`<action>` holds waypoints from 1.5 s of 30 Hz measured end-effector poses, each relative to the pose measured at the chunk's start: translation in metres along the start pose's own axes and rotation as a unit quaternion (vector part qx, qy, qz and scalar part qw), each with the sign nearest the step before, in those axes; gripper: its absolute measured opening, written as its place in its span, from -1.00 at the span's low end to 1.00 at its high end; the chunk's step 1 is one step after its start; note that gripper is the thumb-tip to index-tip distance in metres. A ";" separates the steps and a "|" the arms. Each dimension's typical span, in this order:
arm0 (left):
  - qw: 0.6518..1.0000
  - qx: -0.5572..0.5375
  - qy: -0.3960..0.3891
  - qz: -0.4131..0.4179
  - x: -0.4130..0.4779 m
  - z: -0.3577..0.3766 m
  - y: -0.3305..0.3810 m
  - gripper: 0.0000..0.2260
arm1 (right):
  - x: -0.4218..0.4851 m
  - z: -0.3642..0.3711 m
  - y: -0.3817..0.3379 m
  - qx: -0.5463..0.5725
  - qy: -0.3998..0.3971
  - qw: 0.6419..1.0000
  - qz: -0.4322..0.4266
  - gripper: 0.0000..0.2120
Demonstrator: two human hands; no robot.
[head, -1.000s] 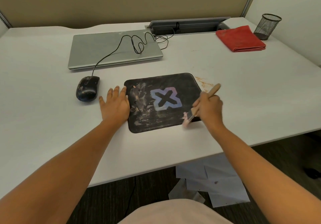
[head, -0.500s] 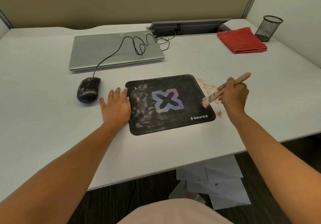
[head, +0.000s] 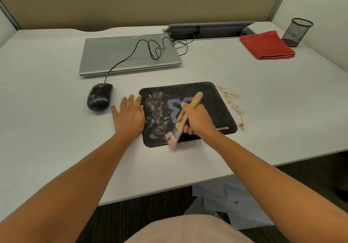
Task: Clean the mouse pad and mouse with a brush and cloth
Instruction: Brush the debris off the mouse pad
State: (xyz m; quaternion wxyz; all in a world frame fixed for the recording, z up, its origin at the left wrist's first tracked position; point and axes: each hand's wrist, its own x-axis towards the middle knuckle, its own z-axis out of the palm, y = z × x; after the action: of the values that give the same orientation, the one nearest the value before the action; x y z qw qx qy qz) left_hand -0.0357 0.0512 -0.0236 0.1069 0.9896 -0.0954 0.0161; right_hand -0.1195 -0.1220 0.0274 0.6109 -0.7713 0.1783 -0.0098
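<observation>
A black mouse pad (head: pixel 212 99) with a blue-purple logo lies on the white desk, its left half smeared with pale dust. My right hand (head: pixel 195 119) grips a wooden-handled brush (head: pixel 185 118) over the pad, bristles touching the pad's near edge. My left hand (head: pixel 129 115) lies flat with fingers spread, pressing on the pad's left edge. A dusty black wired mouse (head: pixel 99 96) sits left of my left hand. A folded red cloth (head: pixel 266 45) lies at the far right of the desk.
A closed silver laptop (head: pixel 130 56) lies behind the mouse, with the mouse cable looped over it. Brown crumbs (head: pixel 232 103) are scattered on the desk right of the pad. A black mesh pen cup (head: pixel 296 31) stands beside the cloth. Papers (head: pixel 226 203) lie on the floor below.
My right hand has swung the brush back from the pad's right edge to its middle, bristles now at the near edge. The left hand has stayed in place.
</observation>
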 end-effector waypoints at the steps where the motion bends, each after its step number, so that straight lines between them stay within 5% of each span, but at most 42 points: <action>1: 1.000 -0.001 -0.001 0.000 0.000 0.000 0.000 -0.58 | 0.003 -0.004 -0.004 0.003 0.000 1.000 0.012 -0.68; 7: 1.000 -0.009 -0.003 0.000 -0.001 -0.001 0.001 -0.58 | 0.022 -0.027 -0.016 -0.042 0.160 0.986 0.004 -0.66; 15: 1.000 -0.013 0.004 0.002 -0.001 -0.001 0.000 -0.59 | -0.009 0.021 -0.001 -0.007 -0.077 0.996 -0.037 -0.56; 17: 1.000 -0.012 0.006 0.002 -0.001 -0.001 0.000 -0.59 | -0.006 0.018 -0.005 -0.020 -0.085 0.996 -0.032 -0.57; 23: 1.000 -0.006 0.000 0.000 0.001 0.001 0.000 -0.58 | 0.021 -0.012 -0.016 0.021 0.134 0.991 0.009 -0.63; 33: 1.000 -0.010 0.006 -0.001 0.000 0.001 -0.001 -0.58 | -0.010 0.020 -0.003 0.009 -0.105 0.994 -0.021 -0.55; 40: 1.000 -0.009 0.009 0.002 0.001 0.003 -0.001 -0.59 | 0.013 -0.037 -0.003 -0.037 0.134 0.990 -0.027 -0.61; 45: 1.000 -0.010 0.011 0.003 0.000 0.003 -0.001 -0.59 | -0.009 -0.007 0.008 -0.001 0.069 0.994 -0.086 -0.58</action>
State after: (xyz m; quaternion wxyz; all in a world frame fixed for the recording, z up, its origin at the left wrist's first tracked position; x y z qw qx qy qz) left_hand -0.0351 0.0514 -0.0265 0.1179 0.9879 -0.0975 0.0265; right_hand -0.1321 -0.1273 0.0233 0.5930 -0.7821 0.1526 -0.1153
